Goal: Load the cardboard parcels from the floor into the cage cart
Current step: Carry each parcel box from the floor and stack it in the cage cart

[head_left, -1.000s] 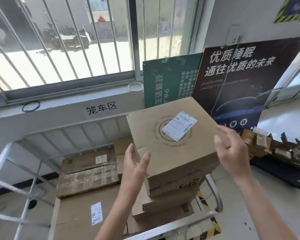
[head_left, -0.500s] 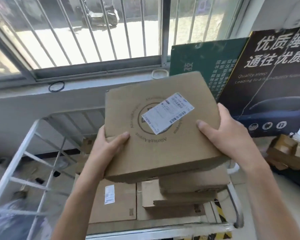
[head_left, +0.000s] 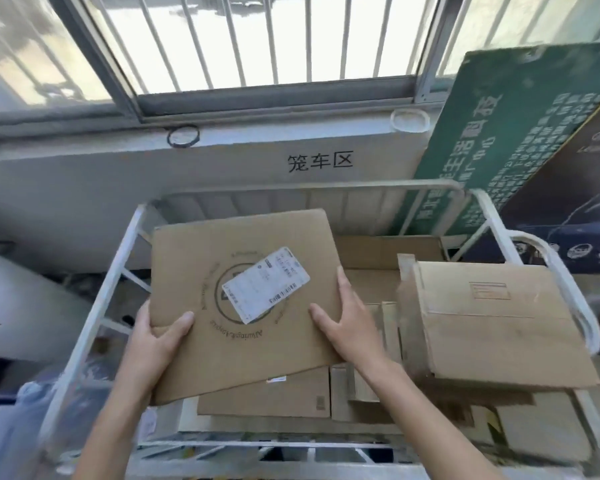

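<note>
A flat cardboard parcel [head_left: 253, 348] with a round printed logo and a white shipping label sits inside the white metal cage cart [head_left: 94, 306], over its left half. My left hand [head_left: 156, 337] grips the parcel's near left edge, thumb on top. My right hand [head_left: 347, 323] holds its right edge, thumb across the top face. The parcel lies over another flat parcel [head_left: 278, 396]. A taller stack of parcels [head_left: 492, 323] fills the cart's right side.
The cart stands against a white wall under a barred window [head_left: 257, 46]. A green sign [head_left: 506, 133] and a dark poster [head_left: 575, 188] lean behind its right corner. A grey surface [head_left: 21, 306] lies left of the cart.
The labelled parcel was on top of the right stack; both hands took hold of it, lifted it and carried it left and down into the cart's left half.
</note>
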The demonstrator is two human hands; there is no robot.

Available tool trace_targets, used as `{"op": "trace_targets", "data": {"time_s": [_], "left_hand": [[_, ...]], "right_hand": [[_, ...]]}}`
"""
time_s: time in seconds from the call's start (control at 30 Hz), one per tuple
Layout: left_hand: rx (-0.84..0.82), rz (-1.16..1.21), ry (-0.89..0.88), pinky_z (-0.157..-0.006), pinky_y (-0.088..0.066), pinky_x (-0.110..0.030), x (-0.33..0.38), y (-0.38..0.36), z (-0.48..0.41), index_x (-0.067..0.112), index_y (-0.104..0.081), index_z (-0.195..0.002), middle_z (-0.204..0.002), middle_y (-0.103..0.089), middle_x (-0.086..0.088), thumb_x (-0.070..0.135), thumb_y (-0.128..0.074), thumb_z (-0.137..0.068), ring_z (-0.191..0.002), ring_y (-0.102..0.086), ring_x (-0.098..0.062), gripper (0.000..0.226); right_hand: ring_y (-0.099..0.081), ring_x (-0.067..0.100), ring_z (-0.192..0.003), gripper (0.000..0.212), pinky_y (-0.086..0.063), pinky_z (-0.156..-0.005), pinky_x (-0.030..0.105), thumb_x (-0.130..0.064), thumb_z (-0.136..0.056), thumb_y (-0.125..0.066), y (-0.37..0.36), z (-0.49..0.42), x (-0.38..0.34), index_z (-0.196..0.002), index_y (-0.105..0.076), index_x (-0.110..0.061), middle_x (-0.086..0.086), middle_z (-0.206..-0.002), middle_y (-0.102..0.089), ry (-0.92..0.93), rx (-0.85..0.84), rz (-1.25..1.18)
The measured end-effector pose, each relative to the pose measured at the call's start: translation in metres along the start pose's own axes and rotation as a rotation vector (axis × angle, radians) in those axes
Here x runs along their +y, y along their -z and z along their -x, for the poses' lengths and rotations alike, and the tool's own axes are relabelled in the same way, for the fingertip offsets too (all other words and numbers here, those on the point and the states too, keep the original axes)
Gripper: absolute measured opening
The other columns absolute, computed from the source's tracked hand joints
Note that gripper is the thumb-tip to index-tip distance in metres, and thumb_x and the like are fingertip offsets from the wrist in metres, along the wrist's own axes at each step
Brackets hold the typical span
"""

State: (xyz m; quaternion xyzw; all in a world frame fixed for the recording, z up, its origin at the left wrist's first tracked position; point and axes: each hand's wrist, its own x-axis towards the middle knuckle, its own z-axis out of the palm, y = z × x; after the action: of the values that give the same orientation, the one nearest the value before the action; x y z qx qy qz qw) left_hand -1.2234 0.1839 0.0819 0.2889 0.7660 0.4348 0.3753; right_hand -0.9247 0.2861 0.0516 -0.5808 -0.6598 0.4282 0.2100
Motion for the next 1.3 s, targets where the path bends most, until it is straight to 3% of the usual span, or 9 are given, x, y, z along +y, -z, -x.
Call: {"op": "trace_targets", "data": {"time_s": [0.1, 0.27, 0.47, 0.57, 0.67, 0.73, 0.83, 1.03, 1.3], "left_hand": [[-0.050, -0.073, 0.165, -0.086, -0.056, -0.050, -0.073, -0.003, -0.033, 0.032, -0.044, -0.137, -0.119, -0.066, -0.004, 0.052, -0.081, -0.070, -0.102, -0.067, -0.024, 0.079], [-0.148, -0.181, 0.360, -0.067, -0.048, -0.026, -0.179, -0.028, -0.073, 0.029, -0.044, -0.132, -0.109, -0.062, 0.006, 0.034, -0.077, -0.084, -0.092, -0.060, -0.007, 0.058], [-0.272, -0.246, 0.517, -0.098, -0.048, -0.044, -0.284, -0.068, -0.120, 0.027, -0.036, -0.150, -0.127, -0.063, -0.006, 0.049, -0.083, -0.071, -0.112, -0.061, -0.026, 0.095], [-0.310, -0.184, 0.521, -0.092, -0.050, -0.042, -0.321, -0.099, -0.142, 0.035, -0.034, -0.148, -0.126, -0.064, 0.000, 0.046, -0.081, -0.078, -0.110, -0.062, -0.019, 0.085], [-0.362, -0.099, 0.537, -0.088, -0.052, -0.039, -0.351, -0.137, -0.161, 0.042, -0.032, -0.146, -0.128, -0.061, 0.007, 0.046, -0.076, -0.082, -0.110, -0.062, -0.013, 0.078], [-0.407, -0.049, 0.554, -0.091, -0.053, -0.038, -0.369, -0.164, -0.163, 0.040, -0.028, -0.149, -0.133, -0.058, 0.008, 0.043, -0.075, -0.084, -0.113, -0.061, -0.012, 0.080], [-0.373, -0.042, 0.532, -0.089, -0.053, -0.037, -0.389, -0.193, -0.160, 0.039, -0.024, -0.150, -0.129, -0.060, 0.012, 0.043, -0.078, -0.081, -0.110, -0.063, -0.010, 0.088], [-0.336, -0.014, 0.436, -0.082, -0.054, -0.031, -0.391, -0.205, -0.172, 0.048, -0.041, -0.129, -0.108, -0.069, 0.027, 0.042, -0.078, -0.081, -0.094, -0.068, 0.005, 0.061], [-0.316, -0.105, 0.396, -0.078, -0.050, -0.025, -0.384, -0.219, -0.203, 0.035, -0.032, -0.142, -0.120, -0.060, 0.020, 0.055, -0.078, -0.072, -0.105, -0.060, 0.000, 0.086]], "right_hand": [[-0.045, 0.008, -0.126, 0.090, -0.042, -0.101, 0.032, -0.064, -0.084, -0.057, -0.072, 0.002, 0.048, -0.153, 0.000, -0.052, -0.011, -0.154, -0.037, -0.179, -0.063, -0.032], [-0.043, 0.004, -0.127, 0.089, -0.036, -0.095, 0.021, -0.061, -0.087, -0.057, -0.150, 0.016, 0.125, -0.154, 0.002, -0.049, -0.012, -0.155, -0.034, -0.400, -0.114, -0.003], [-0.042, 0.007, -0.134, 0.084, -0.034, -0.088, 0.016, -0.048, -0.097, -0.052, -0.203, 0.005, 0.207, -0.153, 0.011, -0.043, -0.007, -0.159, -0.026, -0.486, -0.124, 0.078], [-0.036, 0.007, -0.138, 0.076, -0.034, -0.097, 0.016, -0.040, -0.101, -0.049, -0.216, -0.012, 0.249, -0.157, 0.001, -0.037, -0.005, -0.163, -0.016, -0.463, -0.083, 0.144], [-0.013, 0.015, -0.151, 0.058, -0.029, -0.113, 0.028, -0.036, -0.105, -0.038, -0.226, -0.023, 0.284, -0.153, -0.007, -0.048, -0.008, -0.166, 0.009, -0.435, -0.068, 0.266], [0.018, 0.019, -0.151, 0.060, -0.013, -0.123, 0.039, -0.041, -0.105, -0.032, -0.237, -0.029, 0.305, -0.156, -0.002, -0.040, -0.005, -0.161, 0.030, -0.382, -0.176, 0.421], [0.046, 0.034, -0.136, 0.076, 0.020, -0.116, 0.052, -0.062, -0.099, -0.022, -0.255, -0.037, 0.325, -0.148, 0.028, -0.036, 0.008, -0.149, 0.050, -0.290, -0.391, 0.693], [0.050, 0.043, -0.130, 0.086, 0.020, -0.114, 0.060, -0.076, -0.090, -0.014, -0.259, -0.057, 0.335, -0.142, 0.041, -0.034, 0.014, -0.145, 0.054, -0.293, -0.450, 0.795], [0.049, 0.041, -0.132, 0.089, 0.029, -0.107, 0.056, -0.075, -0.089, -0.024, -0.245, -0.095, 0.340, -0.149, 0.030, -0.037, 0.012, -0.147, 0.052, -0.203, -0.423, 0.750]]}}
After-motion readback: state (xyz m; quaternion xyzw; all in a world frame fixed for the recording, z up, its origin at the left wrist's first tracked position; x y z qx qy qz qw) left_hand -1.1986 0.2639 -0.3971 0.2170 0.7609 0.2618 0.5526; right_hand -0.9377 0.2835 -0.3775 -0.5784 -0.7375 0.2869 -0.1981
